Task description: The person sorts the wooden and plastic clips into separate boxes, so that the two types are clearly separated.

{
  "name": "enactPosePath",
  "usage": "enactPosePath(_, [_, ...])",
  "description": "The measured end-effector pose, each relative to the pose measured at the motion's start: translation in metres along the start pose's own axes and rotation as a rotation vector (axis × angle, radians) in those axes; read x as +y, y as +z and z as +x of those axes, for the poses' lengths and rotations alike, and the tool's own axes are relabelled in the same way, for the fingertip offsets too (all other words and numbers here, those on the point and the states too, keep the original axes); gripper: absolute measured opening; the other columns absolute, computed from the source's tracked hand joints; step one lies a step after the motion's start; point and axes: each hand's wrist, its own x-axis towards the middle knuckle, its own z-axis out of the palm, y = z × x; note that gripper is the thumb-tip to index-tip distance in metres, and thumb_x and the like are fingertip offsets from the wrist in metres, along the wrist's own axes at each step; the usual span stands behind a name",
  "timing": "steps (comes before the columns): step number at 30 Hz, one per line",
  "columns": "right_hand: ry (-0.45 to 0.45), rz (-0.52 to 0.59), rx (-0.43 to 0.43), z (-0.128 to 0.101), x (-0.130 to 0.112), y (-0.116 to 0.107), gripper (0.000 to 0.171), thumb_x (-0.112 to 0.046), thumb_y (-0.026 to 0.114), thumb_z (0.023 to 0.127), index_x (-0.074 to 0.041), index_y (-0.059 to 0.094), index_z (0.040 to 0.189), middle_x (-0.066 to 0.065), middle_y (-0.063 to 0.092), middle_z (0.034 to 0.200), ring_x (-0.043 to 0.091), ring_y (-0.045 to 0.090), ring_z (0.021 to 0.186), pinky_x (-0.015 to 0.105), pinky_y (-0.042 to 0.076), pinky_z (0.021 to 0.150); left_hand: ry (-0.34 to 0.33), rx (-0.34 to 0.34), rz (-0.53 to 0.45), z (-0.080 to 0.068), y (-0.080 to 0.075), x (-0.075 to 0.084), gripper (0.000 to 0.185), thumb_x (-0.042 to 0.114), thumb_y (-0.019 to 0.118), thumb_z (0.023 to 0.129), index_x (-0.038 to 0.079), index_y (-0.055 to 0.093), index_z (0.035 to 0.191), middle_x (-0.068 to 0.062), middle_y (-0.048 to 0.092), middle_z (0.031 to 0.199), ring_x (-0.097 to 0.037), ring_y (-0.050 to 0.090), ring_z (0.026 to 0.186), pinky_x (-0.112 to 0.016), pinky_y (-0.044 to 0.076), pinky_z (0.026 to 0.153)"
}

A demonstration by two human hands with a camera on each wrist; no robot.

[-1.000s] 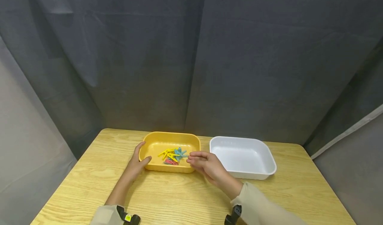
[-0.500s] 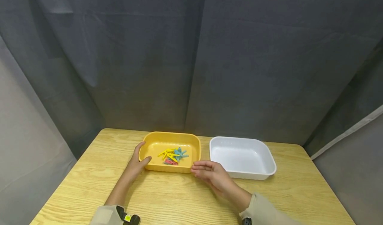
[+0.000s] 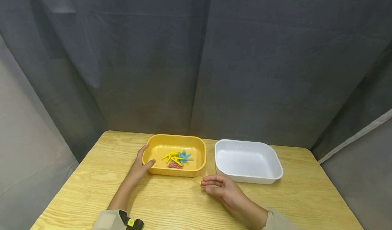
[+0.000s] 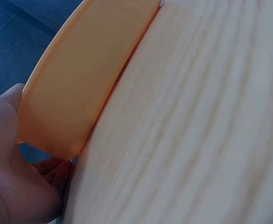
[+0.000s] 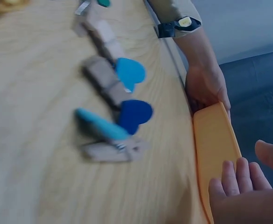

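- We are gripping the left end of the yellow tray (image 3: pixel 200 148) with our left hand (image 3: pixel 139 167), thumb hooked over the rim and fingers curled round the outer corner, at the lower centre-left of the head view.
- In the left wrist view we are seeing the tray's orange-yellow wall (image 4: pixel 89 79) running from the top edge down to our palm (image 4: pixel 15 177) at the lower left.
- We are holding our right hand (image 3: pixel 218 187) over the wooden table (image 3: pixel 171 202), just below the gap between the two trays; its fingers are lying straight and loosely together, holding nothing and touching neither tray.
- Inside the yellow tray a small heap of clothespins (image 3: pixel 177 159), yellow, blue and red, is lying at its middle.
- The white tray (image 3: pixel 275 167) is sitting just right of the yellow one, close beside it.
- A dark grey curtain (image 3: pixel 196 60) is hanging behind the table.
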Motion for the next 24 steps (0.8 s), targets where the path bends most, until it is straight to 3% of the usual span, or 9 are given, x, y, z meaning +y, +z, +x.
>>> enactPosePath(9, [0.026,-0.016,-0.017,-0.026,0.004,-0.017,0.05,-0.001,0.065,0.098,0.02,0.045,0.139,0.021,0.065,0.131,0.021,0.066,0.121,0.025,0.051,0.101,0.007,-0.005,-0.015,0.003,-0.002,-0.003,0.077,0.027,0.059,0.105,0.028,0.01,0.164,-0.016,-0.004,0.173,-0.053,-0.003,0.154,-0.083,0.012,0.11])
enactPosePath(24, [0.118,-0.049,-0.065,-0.067,0.005,-0.043,0.044,-0.006,0.059,0.103,0.015,0.048,0.14,0.02,0.062,0.137,0.019,0.063,0.124,0.025,0.052,0.1,-0.008,0.008,0.001,0.001,0.0,0.0,0.077,0.029,0.061,0.103,0.03,0.013,0.164,-0.019,0.001,0.172,-0.053,0.003,0.154,-0.079,0.013,0.113])
